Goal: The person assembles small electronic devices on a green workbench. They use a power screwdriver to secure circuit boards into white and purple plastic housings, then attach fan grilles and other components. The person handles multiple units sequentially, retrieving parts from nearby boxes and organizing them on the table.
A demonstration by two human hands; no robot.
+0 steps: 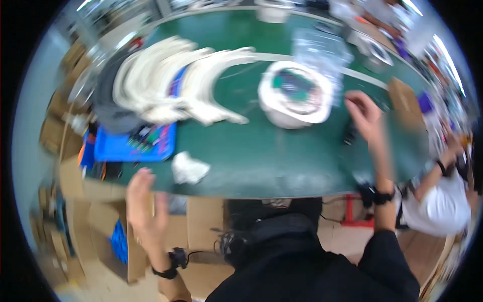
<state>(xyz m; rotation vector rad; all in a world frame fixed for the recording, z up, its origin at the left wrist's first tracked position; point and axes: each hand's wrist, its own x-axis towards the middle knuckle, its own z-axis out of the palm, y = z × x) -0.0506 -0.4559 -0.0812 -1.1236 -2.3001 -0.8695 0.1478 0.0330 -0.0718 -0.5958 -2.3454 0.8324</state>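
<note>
My left hand (145, 211) is held at the table's near left edge, thumb and fingers apart, with nothing in it. Close beyond it lies a crumpled white tissue (189, 168). My right hand (365, 115) hovers over the right part of the table. It is smeared by motion, its fingers curved with a gap to the thumb, and no object shows in it. A small dark object (349, 134) lies just below that hand. To its left stands a round white housing (275, 114) with a green circuit board (293, 85) on top.
Curved white parts (156, 75) stand in a row at the far left, beside dark grey ones (108, 95). A blue tray (108, 146) holds small boards and wires. Clear plastic bags (319, 50) lie behind the housing. Cardboard boxes (103, 221) are below left; a co-worker (437, 201) sits right.
</note>
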